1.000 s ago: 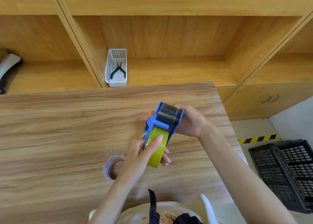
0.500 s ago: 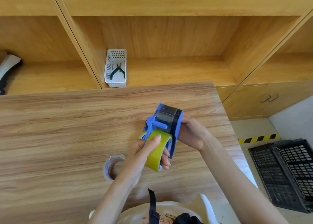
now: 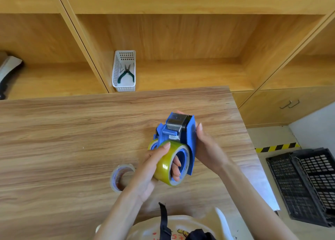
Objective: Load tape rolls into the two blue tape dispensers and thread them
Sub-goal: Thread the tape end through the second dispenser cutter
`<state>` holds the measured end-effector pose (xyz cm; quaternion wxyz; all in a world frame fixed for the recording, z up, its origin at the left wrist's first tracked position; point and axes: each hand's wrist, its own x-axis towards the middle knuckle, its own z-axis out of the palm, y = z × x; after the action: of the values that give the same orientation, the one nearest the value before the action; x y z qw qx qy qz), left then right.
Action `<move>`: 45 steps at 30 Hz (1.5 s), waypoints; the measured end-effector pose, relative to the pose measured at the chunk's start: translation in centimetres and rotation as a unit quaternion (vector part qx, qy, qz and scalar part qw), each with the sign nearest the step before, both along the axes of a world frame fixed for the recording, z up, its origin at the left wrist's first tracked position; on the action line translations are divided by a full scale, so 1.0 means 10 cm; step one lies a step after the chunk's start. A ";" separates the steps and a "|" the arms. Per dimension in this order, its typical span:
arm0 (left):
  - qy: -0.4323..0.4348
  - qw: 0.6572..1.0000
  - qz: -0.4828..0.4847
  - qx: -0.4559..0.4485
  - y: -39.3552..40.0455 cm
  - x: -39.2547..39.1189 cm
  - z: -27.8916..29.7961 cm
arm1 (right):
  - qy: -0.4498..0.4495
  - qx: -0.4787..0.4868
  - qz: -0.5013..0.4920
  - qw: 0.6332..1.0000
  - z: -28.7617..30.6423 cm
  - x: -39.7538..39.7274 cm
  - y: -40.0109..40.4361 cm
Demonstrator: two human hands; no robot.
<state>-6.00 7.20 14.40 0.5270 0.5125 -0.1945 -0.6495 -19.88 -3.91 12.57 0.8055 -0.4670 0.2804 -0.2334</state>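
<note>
Above the table (image 3: 72,140), her right hand (image 3: 208,149) clasps the blue dispenser (image 3: 181,130); her left hand (image 3: 152,167) grips the yellow tape roll (image 3: 166,165) against it, fingers through the core. A clear roll (image 3: 121,176) lies nearby.

One blue tape dispenser (image 3: 178,132) is seen above the wooden table (image 3: 63,130), with two tape rolls counted: a yellow roll (image 3: 165,165) at the dispenser and a clear roll (image 3: 120,177) on the table. Two hands are counted, and two black crates (image 3: 306,183) right of the table.
</note>
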 end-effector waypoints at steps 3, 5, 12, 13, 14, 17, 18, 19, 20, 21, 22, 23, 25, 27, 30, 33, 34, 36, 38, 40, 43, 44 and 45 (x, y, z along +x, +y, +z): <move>0.032 0.999 -0.004 0.028 -0.04 -0.01 -0.08 | 0.008 -0.001 -0.007 1.000 -0.07 -0.04 0.04; 0.051 0.998 -0.004 0.045 -0.08 -0.03 -0.14 | 0.009 -0.003 -0.026 1.000 -0.12 -0.08 0.05; 0.135 0.988 -0.011 0.078 -0.31 -0.09 -0.45 | 0.076 -0.046 -0.040 0.995 -0.25 -0.19 0.01; 0.133 0.987 -0.015 0.085 -0.35 -0.10 -0.46 | 0.098 -0.059 -0.051 0.992 -0.25 -0.20 -0.01; 0.127 0.987 -0.017 0.093 -0.41 -0.11 -0.49 | 0.119 -0.069 -0.063 0.989 -0.26 -0.20 -0.05; 0.077 0.989 -0.003 0.126 -0.55 -0.14 -0.60 | 0.173 -0.084 -0.087 0.977 -0.31 -0.22 -0.22; 0.045 0.990 -0.001 0.131 -0.57 -0.13 -0.68 | 0.193 -0.100 -0.084 0.972 -0.34 -0.22 -0.30; 0.013 0.991 -0.005 0.131 -0.57 -0.14 -0.74 | 0.212 -0.116 -0.076 0.967 -0.38 -0.23 -0.38; -0.022 0.991 -0.005 0.131 -0.56 -0.13 -0.82 | 0.228 -0.127 -0.066 0.963 -0.44 -0.24 -0.47; -0.056 0.990 0.004 0.131 -0.54 -0.12 -0.89 | 0.243 -0.135 -0.056 0.959 -0.52 -0.25 -0.56; -0.087 0.988 0.029 0.128 -0.51 -0.10 -0.95 | 0.260 -0.142 -0.048 0.954 -0.60 -0.25 -0.64; -0.107 0.985 0.064 0.123 -0.49 -0.06 -1.01 | 0.284 -0.151 -0.040 0.946 -0.70 -0.24 -0.72; -0.134 0.975 0.134 0.120 -0.45 0.05 -1.11 | 0.343 -0.171 -0.012 0.924 -0.89 -0.20 -0.83; -0.167 0.965 0.171 0.111 -0.41 0.18 -1.17 | 0.385 -0.187 0.029 0.903 -1.07 -0.14 -0.92; -0.277 0.942 0.145 0.120 -0.36 0.33 -1.33 | 0.420 -0.193 0.072 0.884 -1.33 -0.06 -1.01; -0.357 0.921 0.071 0.141 -0.36 0.40 -1.48 | 0.441 -0.180 0.073 0.876 -1.48 -0.01 -1.01; -0.362 0.920 0.047 0.145 -0.37 0.39 -1.51 | 0.443 -0.174 0.065 0.877 -1.52 0.00 -0.99; -0.355 0.924 0.005 0.144 -0.39 0.37 -1.54 | 0.431 -0.165 0.053 0.885 -1.56 0.00 -0.95; -0.348 0.926 -0.023 0.147 -0.41 0.33 -1.56 | 0.421 -0.163 0.044 0.891 -1.61 0.00 -0.93; -0.345 0.925 -0.031 0.155 -0.43 0.31 -1.59 | 0.419 -0.157 0.037 0.893 -1.63 0.02 -0.92; -0.344 0.924 -0.038 0.159 -0.46 0.29 -1.62 | 0.422 -0.173 0.049 0.889 -1.64 0.07 -0.92; -0.345 0.924 -0.040 0.162 -0.46 0.29 -1.62 | 0.421 -0.180 0.057 0.887 -1.65 0.08 -0.92; -0.346 0.923 -0.041 0.162 -0.46 0.29 -1.63 | 0.421 -0.185 0.061 0.886 -1.65 0.09 -0.91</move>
<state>-3.10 2.59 -1.86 0.3096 0.7754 -0.2779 -0.4751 -18.94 -13.00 -3.97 0.5236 -0.6780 0.5158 -0.0128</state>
